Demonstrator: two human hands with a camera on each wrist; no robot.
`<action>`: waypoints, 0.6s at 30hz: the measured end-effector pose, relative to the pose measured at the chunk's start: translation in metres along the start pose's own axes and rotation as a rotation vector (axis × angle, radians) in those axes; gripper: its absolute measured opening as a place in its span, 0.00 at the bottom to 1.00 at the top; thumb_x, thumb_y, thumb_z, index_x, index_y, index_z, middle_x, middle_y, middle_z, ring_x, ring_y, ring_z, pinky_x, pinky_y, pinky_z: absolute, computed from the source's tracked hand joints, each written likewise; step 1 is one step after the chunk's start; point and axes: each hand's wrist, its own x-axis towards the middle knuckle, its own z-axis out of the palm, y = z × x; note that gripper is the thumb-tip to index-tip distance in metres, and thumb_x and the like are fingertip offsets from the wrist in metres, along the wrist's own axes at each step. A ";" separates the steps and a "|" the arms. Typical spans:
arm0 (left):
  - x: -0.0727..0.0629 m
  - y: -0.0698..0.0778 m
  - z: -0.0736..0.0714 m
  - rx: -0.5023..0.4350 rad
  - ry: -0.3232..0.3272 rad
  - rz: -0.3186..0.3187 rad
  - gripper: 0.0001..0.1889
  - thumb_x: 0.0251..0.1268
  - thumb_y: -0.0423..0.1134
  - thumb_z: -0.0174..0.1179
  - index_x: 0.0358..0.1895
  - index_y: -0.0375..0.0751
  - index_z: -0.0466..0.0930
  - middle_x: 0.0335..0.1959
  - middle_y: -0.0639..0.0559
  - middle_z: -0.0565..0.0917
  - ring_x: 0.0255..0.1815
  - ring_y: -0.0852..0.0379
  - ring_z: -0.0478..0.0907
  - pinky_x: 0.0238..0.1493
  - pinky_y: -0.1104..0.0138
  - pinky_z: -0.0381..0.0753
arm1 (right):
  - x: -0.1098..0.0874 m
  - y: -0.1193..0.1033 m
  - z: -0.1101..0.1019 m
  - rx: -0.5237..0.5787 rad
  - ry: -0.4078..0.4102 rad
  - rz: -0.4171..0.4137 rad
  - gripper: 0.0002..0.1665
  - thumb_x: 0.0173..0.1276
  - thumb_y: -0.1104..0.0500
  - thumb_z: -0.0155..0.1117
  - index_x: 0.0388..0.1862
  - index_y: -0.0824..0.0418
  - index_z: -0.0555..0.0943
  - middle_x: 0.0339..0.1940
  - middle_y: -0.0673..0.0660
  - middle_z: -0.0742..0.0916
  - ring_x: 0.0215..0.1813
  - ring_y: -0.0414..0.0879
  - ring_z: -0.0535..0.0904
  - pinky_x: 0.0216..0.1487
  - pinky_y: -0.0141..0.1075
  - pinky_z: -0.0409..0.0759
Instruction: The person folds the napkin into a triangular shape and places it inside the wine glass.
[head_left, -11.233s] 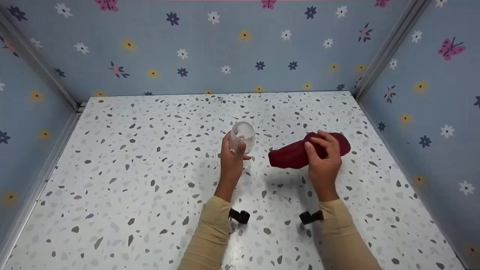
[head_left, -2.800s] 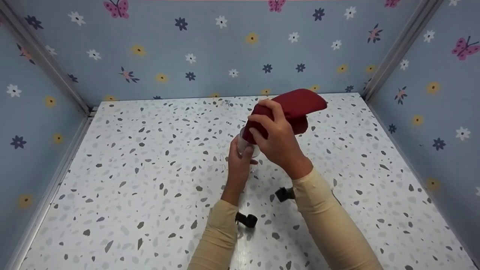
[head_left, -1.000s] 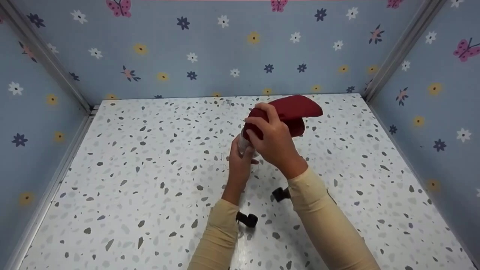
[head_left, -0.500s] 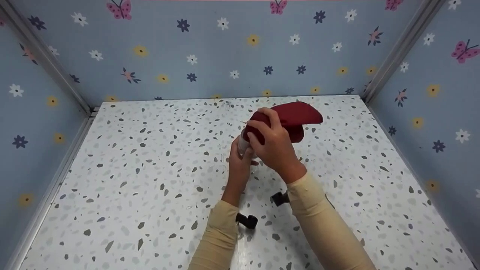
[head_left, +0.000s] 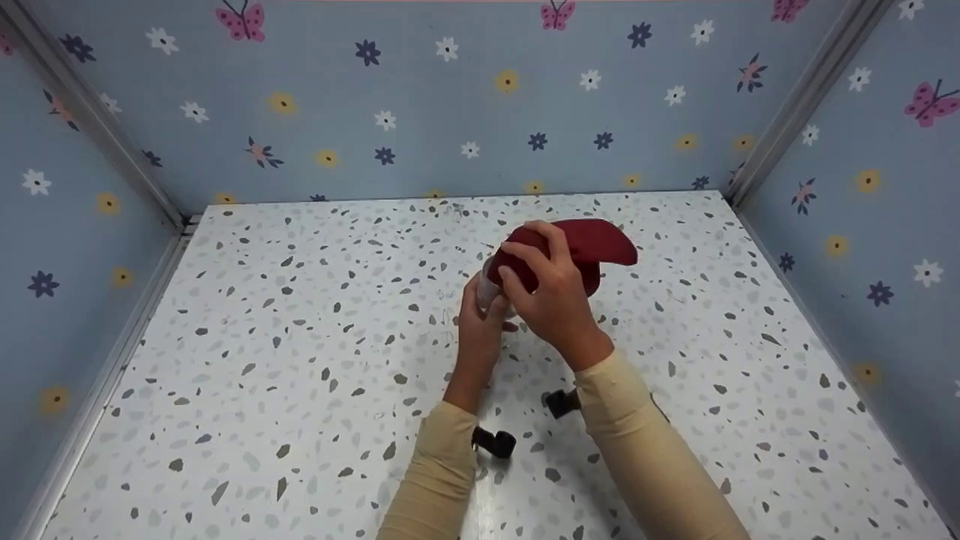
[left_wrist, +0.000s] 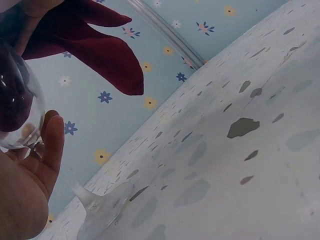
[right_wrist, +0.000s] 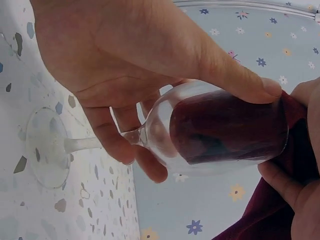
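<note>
In the head view a clear stemmed wine glass (head_left: 486,283) is held by my left hand (head_left: 478,334), mid-table. The right wrist view shows its bowl (right_wrist: 165,122) tilted, with my left thumb along the side and the fingers about the lower bowl and stem. A dark red cloth (head_left: 600,241) is pushed inside the bowl, and its loose end hangs out to the right. My right hand (head_left: 553,292) grips that cloth at the rim with bent fingers. The glass foot (left_wrist: 106,210) shows in the left wrist view. My right fingertips are partly hidden by the cloth.
The speckled white table (head_left: 300,360) spreads under both hands. Blue flower-patterned panels (head_left: 420,90) close off the back and both sides, joined by grey metal corner strips. Black wrist cameras (head_left: 495,442) jut out from the sleeves.
Earlier the cloth was apart from the glass, in my right hand on the right side; now it is inside the bowl. Lately the right hand and the cloth's loose end have sunk slightly.
</note>
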 end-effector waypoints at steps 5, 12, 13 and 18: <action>0.000 0.000 -0.001 -0.024 -0.001 -0.012 0.50 0.59 0.73 0.57 0.77 0.45 0.56 0.63 0.44 0.73 0.46 0.49 0.78 0.42 0.49 0.84 | -0.004 0.002 0.002 0.002 0.022 0.015 0.17 0.70 0.57 0.66 0.56 0.60 0.83 0.65 0.64 0.75 0.63 0.54 0.73 0.60 0.48 0.78; -0.009 0.027 0.000 -0.029 -0.004 -0.031 0.55 0.54 0.75 0.57 0.76 0.38 0.57 0.62 0.41 0.73 0.44 0.51 0.78 0.40 0.58 0.84 | -0.008 0.002 0.006 0.024 0.061 0.035 0.17 0.71 0.58 0.66 0.57 0.60 0.83 0.65 0.66 0.74 0.64 0.53 0.72 0.60 0.47 0.78; -0.011 0.032 0.000 -0.029 -0.001 -0.028 0.55 0.54 0.75 0.57 0.76 0.37 0.57 0.61 0.40 0.74 0.43 0.51 0.78 0.39 0.59 0.84 | -0.009 0.002 0.007 0.027 0.067 0.036 0.17 0.71 0.58 0.66 0.57 0.60 0.83 0.65 0.66 0.74 0.64 0.53 0.72 0.60 0.47 0.78; -0.012 0.037 0.001 -0.042 -0.001 -0.019 0.56 0.53 0.75 0.58 0.75 0.35 0.57 0.61 0.39 0.74 0.42 0.51 0.78 0.38 0.63 0.84 | -0.011 0.002 0.008 0.056 0.095 0.042 0.18 0.70 0.58 0.66 0.58 0.60 0.83 0.66 0.66 0.74 0.65 0.54 0.71 0.59 0.48 0.79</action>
